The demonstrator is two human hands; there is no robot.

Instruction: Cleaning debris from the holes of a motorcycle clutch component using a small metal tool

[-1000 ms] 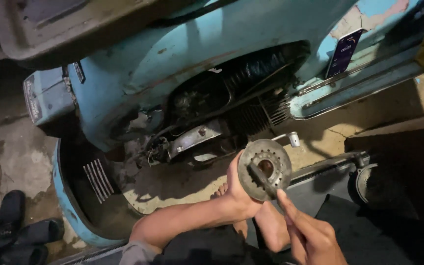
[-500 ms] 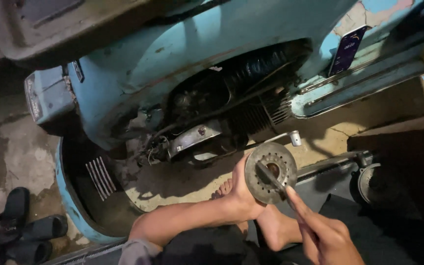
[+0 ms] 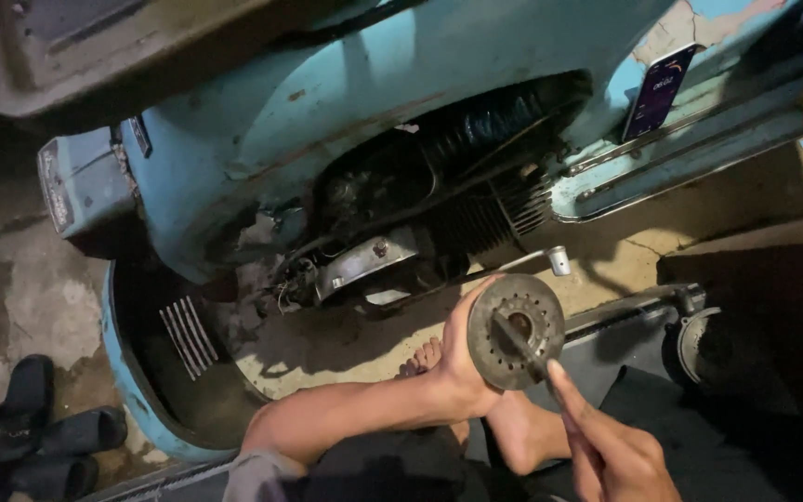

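Since that round metal disc (image 3: 516,331) looks like solid steel, I'd guess it's heavy, stiff and greasy, best held by the rim. One disc, just below the blue scooter (image 3: 346,121) engine; left hand (image 3: 462,358) cups its edge, right hand (image 3: 611,446) pinches one thin tool (image 3: 518,340) into its hub.

A phone (image 3: 659,88) with a lit dark purple screen is leaning upright against the blue scooter's (image 3: 346,112) body, near its right end.

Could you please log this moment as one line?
left hand: holds metal disc | right hand: pokes tool into disc | behind: blue scooter
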